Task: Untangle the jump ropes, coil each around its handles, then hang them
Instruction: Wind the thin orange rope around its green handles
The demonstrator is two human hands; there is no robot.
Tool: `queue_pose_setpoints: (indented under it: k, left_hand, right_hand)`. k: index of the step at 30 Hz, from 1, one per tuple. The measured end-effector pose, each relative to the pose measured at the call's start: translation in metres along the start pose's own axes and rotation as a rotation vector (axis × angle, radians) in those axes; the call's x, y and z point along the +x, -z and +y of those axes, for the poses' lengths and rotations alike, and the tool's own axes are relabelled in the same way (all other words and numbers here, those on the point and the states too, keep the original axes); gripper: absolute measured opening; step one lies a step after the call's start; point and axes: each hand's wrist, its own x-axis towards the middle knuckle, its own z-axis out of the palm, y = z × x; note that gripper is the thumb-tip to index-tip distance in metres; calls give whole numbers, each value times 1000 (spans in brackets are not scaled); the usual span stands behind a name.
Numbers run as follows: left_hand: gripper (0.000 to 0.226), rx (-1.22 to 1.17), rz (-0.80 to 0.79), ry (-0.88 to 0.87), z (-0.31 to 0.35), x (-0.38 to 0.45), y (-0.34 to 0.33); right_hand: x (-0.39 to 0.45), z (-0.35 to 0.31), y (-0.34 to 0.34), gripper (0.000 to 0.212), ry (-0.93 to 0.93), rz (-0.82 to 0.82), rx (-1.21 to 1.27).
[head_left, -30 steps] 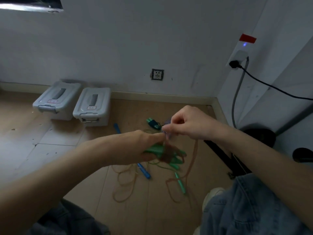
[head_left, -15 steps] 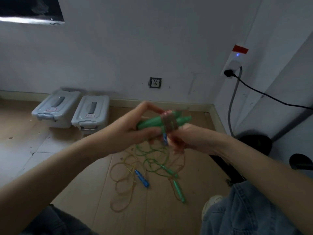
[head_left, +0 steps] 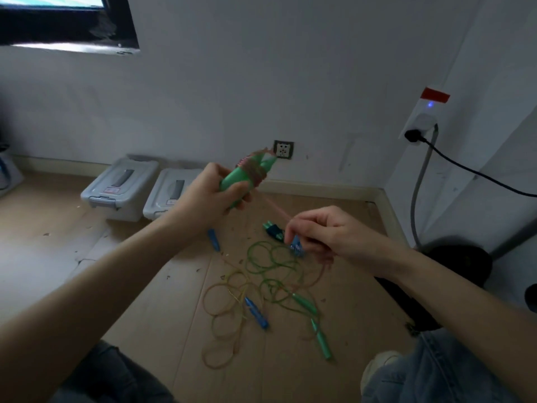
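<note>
A wooden floor (head_left: 334,344) is seen below, with a white wall (head_left: 261,82) behind it. Two grey boxes (head_left: 122,187) are set side by side against that wall, and a wall socket (head_left: 283,149) is fixed just above the floor.

The left hand (head_left: 212,196) is held up in the air. Its fingers are curled tight round a pair of green handles (head_left: 247,177), which are tilted up toward the wall. A pink rope (head_left: 255,170) is wound round the handles near their tips. One strand is stretched from there down to the right hand (head_left: 322,237), where it is pinched between the thumb and fingertips.

On the floor under the hands, loops of yellow rope (head_left: 220,324) and green rope (head_left: 261,257) are left in a tangle. A blue handle (head_left: 257,312) and a green handle (head_left: 321,340) are lying among the loops. Another blue handle (head_left: 213,239) is lying apart, nearer the boxes.
</note>
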Motion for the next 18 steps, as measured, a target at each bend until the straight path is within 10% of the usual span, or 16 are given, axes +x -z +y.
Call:
queue_pose_setpoints:
  k: [3, 8, 12, 18]
  left_hand:
    - [17, 392, 40, -49, -17, 1, -6]
    - [19, 760, -430, -107, -33, -20, -27]
    - [23, 653, -796, -351, -16, -50, -49]
    - [20, 347, -777, -481, 19, -51, -27]
  right_hand:
    - [-3, -3, 2, 31, -111, -205, 187]
    - [-5, -10, 12, 26, -114, -180, 320]
    - [-2, -8, 22, 35, -215, 17, 166]
    - [-3, -2, 33, 37, -351, 178, -382]
